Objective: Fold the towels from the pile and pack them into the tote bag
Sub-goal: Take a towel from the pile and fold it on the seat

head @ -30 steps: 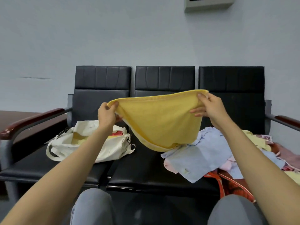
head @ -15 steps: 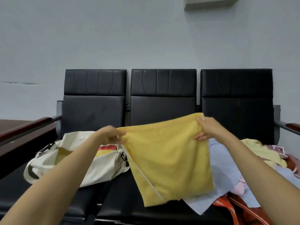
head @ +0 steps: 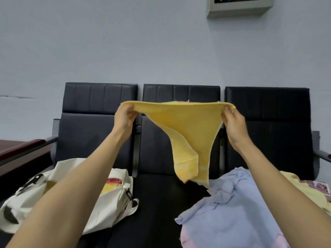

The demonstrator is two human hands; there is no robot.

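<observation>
A: Here, the yellow towel (head: 186, 126) hangs mid-air, its top edge pinched by the left hand (head: 124, 119) at 9 o'clock and the right hand (head: 232, 122) at 3. The risk?

B: Its drooping tail could snag the pile (head: 232, 212) at 5 o'clock. The middle seat (head: 157, 203) at 6 offers room; the tote bag (head: 111, 199) waits at 7.
</observation>
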